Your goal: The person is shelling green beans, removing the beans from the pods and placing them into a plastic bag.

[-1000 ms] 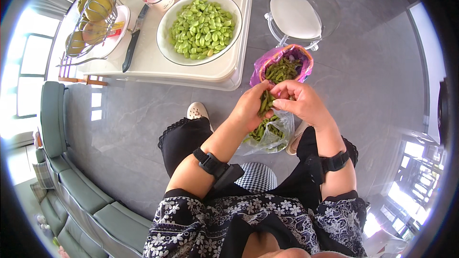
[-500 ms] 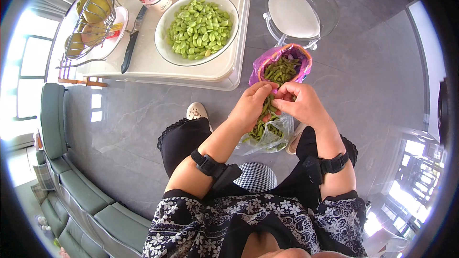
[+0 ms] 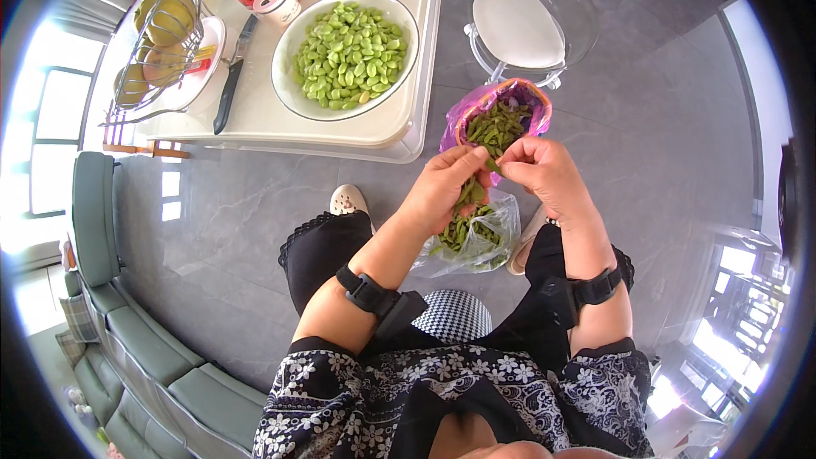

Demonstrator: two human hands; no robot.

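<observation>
My left hand (image 3: pixel 445 187) is closed around several green edamame pods (image 3: pixel 469 194), with one pod (image 3: pixel 493 166) sticking up between thumb and forefinger. The fingers of my right hand (image 3: pixel 551 177) pinch the near end of that pod. Under my hands, a clear plastic bag (image 3: pixel 507 246) holds more green pods. Just beyond them stands a bin lined with a purple bag (image 3: pixel 541 106), and darker pods or husks (image 3: pixel 500 126) lie in it. A white bowl (image 3: pixel 285 89) on the table is heaped with pale green shelled beans (image 3: pixel 348 58).
The table (image 3: pixel 340 132) at the far left also bears a black-handled knife (image 3: pixel 228 98), a small lidded cup (image 3: pixel 277 5) and a wire fruit basket (image 3: pixel 185 13). A chair with a white seat (image 3: pixel 518 30) stands past the bin. A green sofa (image 3: pixel 153 336) lines the left side.
My right hand has shifted slightly up and right, its fingers now pinching at the pod's end. The left hand stays nearly in place around its pods. The whole view has shifted slightly.
</observation>
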